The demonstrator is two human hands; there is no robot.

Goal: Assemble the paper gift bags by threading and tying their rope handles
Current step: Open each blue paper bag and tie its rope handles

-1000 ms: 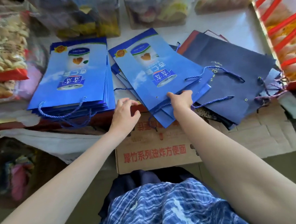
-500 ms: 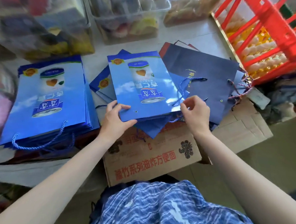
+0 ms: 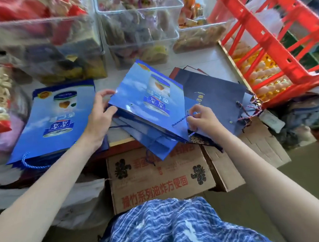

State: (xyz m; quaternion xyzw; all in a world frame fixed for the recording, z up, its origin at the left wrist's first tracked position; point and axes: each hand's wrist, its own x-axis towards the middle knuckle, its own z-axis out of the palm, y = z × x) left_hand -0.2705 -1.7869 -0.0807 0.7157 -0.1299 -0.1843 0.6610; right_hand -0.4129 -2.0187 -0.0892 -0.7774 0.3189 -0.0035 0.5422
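A flat blue gift bag printed with a can is lifted off the middle pile, tilted toward me. My left hand grips its left edge near an empty handle hole. My right hand pinches a blue rope handle at the bag's right corner. More blue bags lie beneath it. On the left sits a stack of the same bags with a rope handle hanging off the front.
Dark navy bags with loose cords lie to the right. A red plastic crate stands at far right. Clear bins of snacks line the back. A cardboard box sits below the bags.
The top blue bag has been lifted and tilted up off the pile. My left hand moved up its left edge, and my right hand took hold of the rope at its right corner.
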